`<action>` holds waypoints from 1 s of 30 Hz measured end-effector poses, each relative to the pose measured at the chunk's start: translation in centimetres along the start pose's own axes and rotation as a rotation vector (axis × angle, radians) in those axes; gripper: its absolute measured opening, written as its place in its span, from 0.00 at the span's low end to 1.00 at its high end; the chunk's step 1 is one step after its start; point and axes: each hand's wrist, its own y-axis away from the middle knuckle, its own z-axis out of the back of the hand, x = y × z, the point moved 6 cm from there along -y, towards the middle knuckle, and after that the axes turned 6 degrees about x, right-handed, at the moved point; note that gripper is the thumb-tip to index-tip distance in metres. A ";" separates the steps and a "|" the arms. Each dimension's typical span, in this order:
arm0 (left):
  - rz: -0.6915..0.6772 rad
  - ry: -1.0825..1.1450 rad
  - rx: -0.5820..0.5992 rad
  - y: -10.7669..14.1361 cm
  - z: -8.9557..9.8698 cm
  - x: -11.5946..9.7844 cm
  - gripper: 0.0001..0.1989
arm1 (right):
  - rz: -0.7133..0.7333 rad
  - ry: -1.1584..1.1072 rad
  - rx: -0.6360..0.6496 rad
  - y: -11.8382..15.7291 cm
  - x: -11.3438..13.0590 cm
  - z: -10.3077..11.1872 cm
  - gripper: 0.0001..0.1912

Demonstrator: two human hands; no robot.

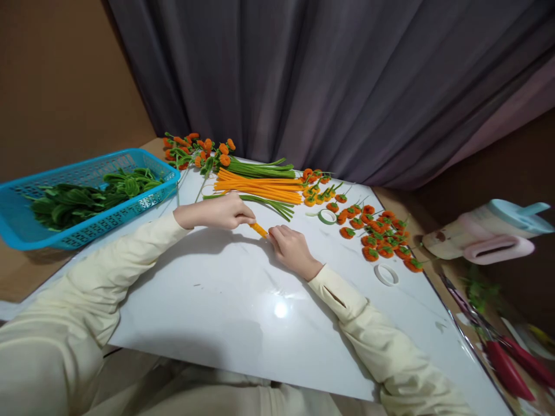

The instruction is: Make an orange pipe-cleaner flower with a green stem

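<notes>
Between my two hands a short yellow-orange pipe cleaner piece is stretched above the white board. My left hand is closed, its thumb and fingertips pinching the left end. The right end is pinched in the closed fingers of my right hand. Whether the piece is coiled or several strands side by side is too small to tell. Just beyond my hands lie a bundle of orange pipe cleaners, green pipe cleaners behind it, and a few more green pipe cleaners in front.
A blue basket with green leaves stands left. Orange pipe cleaner flowers cover the right side, beside a green tape roll and a white tape roll. Red-handled pliers and a tumbler are far right; a curtain hangs behind.
</notes>
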 end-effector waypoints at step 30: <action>-0.112 0.118 -0.089 0.4 0.8 -1.6 0.12 | -0.101 -1.494 0.554 0.2 -0.7 -1.6 0.16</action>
